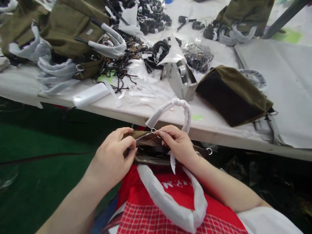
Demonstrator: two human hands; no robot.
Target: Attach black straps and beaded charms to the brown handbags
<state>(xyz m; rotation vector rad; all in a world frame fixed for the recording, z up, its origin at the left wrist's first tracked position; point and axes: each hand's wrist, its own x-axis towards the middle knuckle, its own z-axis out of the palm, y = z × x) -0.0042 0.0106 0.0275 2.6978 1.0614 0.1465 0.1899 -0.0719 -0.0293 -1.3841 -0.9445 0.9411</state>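
Observation:
An olive bag [152, 160] rests at my lap with its mouth partly open and a metal zipper [143, 136] along its far edge. My left hand [114, 152] is closed on the bag's left end, beside the zipper. My right hand [179, 143] pinches a small metal ring [153, 130] at the zipper's right end. White wrapping covers both bag handles: the far handle [168, 105] stands up behind my right hand, and the near handle [165, 208] hangs over my red apron [138, 195]. A thin white strip [173, 162] dangles below my right hand.
On the white table [136, 112] lie another olive bag [234, 94], a metal tape dispenser [180, 78], black braided cords [119, 68] and coiled black straps [161, 50]. More olive bags [70, 29] are heaped at the left. The table's front edge runs just beyond my hands.

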